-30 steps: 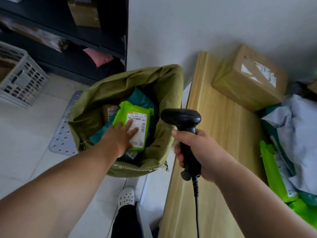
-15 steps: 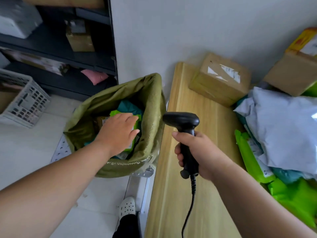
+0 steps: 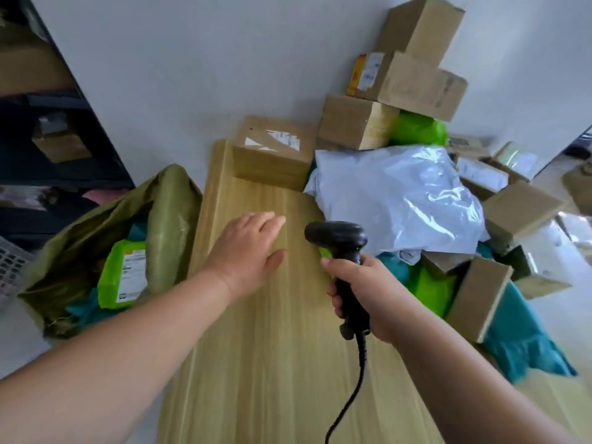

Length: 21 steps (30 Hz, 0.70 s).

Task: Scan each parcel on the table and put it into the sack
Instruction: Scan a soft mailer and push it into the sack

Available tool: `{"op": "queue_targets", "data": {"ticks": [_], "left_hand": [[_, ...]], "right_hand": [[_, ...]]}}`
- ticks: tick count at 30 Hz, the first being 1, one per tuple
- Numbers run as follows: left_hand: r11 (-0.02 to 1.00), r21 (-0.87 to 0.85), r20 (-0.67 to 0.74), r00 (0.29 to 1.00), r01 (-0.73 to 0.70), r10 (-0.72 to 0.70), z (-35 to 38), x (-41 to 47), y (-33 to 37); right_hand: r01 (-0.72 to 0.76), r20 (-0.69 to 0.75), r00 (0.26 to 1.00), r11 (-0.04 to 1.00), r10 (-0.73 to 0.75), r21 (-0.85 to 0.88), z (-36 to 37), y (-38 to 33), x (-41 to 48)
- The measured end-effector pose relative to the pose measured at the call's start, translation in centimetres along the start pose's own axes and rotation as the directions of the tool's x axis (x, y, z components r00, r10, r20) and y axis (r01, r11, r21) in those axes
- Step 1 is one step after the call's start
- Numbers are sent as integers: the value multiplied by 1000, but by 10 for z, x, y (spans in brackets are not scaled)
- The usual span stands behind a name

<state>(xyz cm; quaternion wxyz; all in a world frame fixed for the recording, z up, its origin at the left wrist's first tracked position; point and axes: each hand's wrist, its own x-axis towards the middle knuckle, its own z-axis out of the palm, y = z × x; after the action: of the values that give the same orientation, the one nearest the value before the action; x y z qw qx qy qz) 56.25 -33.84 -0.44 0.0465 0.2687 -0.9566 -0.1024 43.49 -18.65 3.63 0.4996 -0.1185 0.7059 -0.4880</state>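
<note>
My left hand (image 3: pixel 248 251) hovers over the bare wooden table (image 3: pixel 272 347) with fingers straight, holding nothing. My right hand (image 3: pixel 365 290) grips the handle of a black barcode scanner (image 3: pixel 339 248), its head pointing toward the parcels. The olive green sack (image 3: pixel 166 219) stands open on the floor left of the table; a bright green parcel (image 3: pixel 123 277) with a white label lies inside on teal bags. A cardboard box (image 3: pixel 272 152) sits at the table's far end. A large grey-white poly bag (image 3: pixel 397 200) lies beside it, just beyond the scanner.
Several cardboard boxes (image 3: pixel 413 78) are stacked against the wall at the back right. More boxes, green (image 3: pixel 432 290) and teal (image 3: pixel 519 341) bags crowd the table's right side. A dark shelf unit (image 3: pixel 57 123) stands far left, a white crate (image 3: pixel 9 267) on the floor beside it.
My left hand let go of the green parcel in the sack and moved right, out over the table. The view swung right toward the parcel pile. The scanner stayed in my right hand.
</note>
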Motion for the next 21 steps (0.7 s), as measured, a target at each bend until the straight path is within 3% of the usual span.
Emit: {"op": "queue_targets", "data": {"ticks": [10,21], "left_hand": [[989,64,36,991,-132,130,22,85,137],[960,272,160,987,-71,27,47,140,188]], "right_hand": [[83,-128,989,993,-73,82,-135,8,-17],[113,-147,985,982,-91,151,-197,9,-8]]}}
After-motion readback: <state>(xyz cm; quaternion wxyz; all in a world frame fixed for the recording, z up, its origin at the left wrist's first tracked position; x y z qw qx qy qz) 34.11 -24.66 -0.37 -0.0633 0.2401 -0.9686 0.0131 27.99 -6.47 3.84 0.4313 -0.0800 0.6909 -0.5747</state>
